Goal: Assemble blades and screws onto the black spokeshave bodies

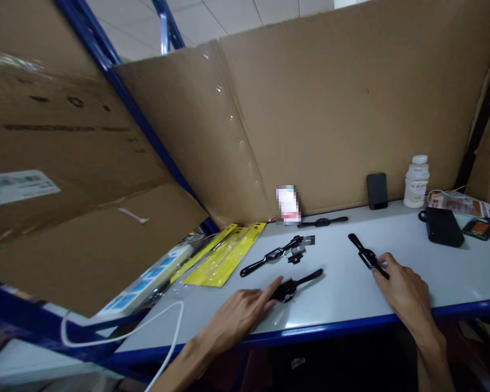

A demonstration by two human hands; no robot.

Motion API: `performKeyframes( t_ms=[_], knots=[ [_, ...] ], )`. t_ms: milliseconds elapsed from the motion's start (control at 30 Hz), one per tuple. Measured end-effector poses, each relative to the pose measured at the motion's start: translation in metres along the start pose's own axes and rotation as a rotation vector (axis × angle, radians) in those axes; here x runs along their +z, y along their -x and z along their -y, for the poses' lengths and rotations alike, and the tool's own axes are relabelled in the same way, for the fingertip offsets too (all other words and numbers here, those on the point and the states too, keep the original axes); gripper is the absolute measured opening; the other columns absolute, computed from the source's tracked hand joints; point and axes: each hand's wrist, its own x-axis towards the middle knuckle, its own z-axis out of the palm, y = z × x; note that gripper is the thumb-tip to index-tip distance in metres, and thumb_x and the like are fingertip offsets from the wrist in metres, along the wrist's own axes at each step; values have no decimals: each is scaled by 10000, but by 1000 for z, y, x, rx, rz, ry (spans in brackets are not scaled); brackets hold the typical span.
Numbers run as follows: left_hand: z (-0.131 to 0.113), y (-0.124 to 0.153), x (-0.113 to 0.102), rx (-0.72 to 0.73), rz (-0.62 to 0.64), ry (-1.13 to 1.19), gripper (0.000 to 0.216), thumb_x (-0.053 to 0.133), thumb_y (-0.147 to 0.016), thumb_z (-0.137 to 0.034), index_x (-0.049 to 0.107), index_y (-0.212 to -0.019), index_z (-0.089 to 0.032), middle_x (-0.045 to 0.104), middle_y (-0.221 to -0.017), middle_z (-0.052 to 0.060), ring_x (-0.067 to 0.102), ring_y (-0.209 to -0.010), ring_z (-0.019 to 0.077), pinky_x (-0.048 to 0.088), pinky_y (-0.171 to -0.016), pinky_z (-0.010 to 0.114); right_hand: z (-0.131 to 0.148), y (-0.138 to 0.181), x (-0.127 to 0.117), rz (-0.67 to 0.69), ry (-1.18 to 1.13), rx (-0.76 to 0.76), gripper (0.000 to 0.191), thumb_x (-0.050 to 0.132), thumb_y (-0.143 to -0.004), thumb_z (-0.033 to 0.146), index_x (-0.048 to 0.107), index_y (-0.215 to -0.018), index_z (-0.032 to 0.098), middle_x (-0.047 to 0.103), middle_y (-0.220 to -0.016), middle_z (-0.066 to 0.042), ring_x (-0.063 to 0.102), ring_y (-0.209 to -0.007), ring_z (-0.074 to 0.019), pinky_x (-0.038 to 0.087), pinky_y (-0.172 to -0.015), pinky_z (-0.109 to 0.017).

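Observation:
My left hand (249, 307) closes over one end of a black spokeshave (289, 289), whose other handle points right and away; the held end is hidden under my fingers. On the right, my right hand (404, 286) pinches the near handle of a second black spokeshave (367, 256). Between the two and further back lies another spokeshave (273, 255). Beside it are thin metal blades (309, 240) and a small black clamp piece (295, 259). One more spokeshave (330, 221) rests against the back of the table.
Yellow-backed clear packets (224, 258) lie left, next to a power strip (153, 280) and white cable (179, 321). Cardboard (330, 109) walls the back. A leaning phone (377, 190), white bottle (416, 182) and black case (444, 226) stand right. The table has a blue front edge (330, 332).

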Motion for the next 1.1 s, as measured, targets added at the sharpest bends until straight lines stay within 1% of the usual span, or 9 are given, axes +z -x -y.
performKeyframes(
  t_ms=[167,300,400,467,633,733,967,1033,1100],
  knots=[
    [10,57,-2,-132,-140,13,465,338,-1077,-383,360,-1529,-275,734,-751,12,714,-613,176,475,-541,203,3,4,-5,5,16,-23,237,438,-984,369,562,-1139,241,740,-836,-71,719,-802,-291,383,-630,-317],
    [33,72,2,-279,-154,-74,486,354,-1057,-429,448,-1491,-233,686,-627,10,684,-537,188,447,-520,217,3,5,-4,0,24,-38,246,439,-986,374,563,-1148,237,733,-827,-74,722,-824,-295,394,-641,-316],
    [54,55,2,-480,-114,-149,484,417,-1023,-434,522,-1436,-204,685,-597,32,694,-561,226,436,-541,241,2,3,-3,0,25,-37,253,441,-987,373,565,-1159,235,734,-831,-75,722,-826,-295,400,-643,-317],
    [69,32,2,-579,-76,-159,477,446,-1008,-404,518,-1435,-204,741,-708,67,721,-656,260,456,-595,271,1,2,-2,7,22,-29,258,444,-985,377,568,-1161,234,734,-829,-76,721,-807,-293,402,-639,-318],
    [98,-31,9,-651,-22,-5,451,450,-1000,-361,534,-1396,-164,775,-881,110,731,-856,282,484,-735,314,2,3,-1,-5,7,-38,246,436,-994,361,575,-1155,237,742,-862,-71,720,-802,-278,396,-630,-311],
    [109,-55,18,-673,44,21,429,457,-992,-337,545,-1372,-156,767,-982,136,715,-956,282,483,-795,319,1,6,0,-26,3,-53,223,448,-992,338,574,-1143,233,745,-871,-69,723,-814,-275,390,-627,-308],
    [109,-61,18,-718,321,-250,388,381,-1018,-363,635,-1211,-142,724,-1031,192,698,-950,333,498,-748,370,2,7,1,-25,6,-58,233,449,-994,341,569,-1157,225,739,-842,-74,723,-801,-280,379,-612,-305],
    [101,-62,11,-693,314,-306,377,393,-1014,-356,664,-1161,-139,718,-1018,188,692,-949,330,507,-760,379,3,6,0,-15,10,-48,227,452,-996,342,571,-1151,226,740,-840,-77,723,-793,-282,375,-610,-307],
    [88,-68,5,-643,238,-301,385,395,-1019,-368,679,-1158,-147,703,-1049,179,676,-989,318,514,-790,377,4,5,-2,-1,7,-40,218,454,-996,341,575,-1139,230,745,-846,-78,725,-801,-284,373,-613,-306]
  ],
)
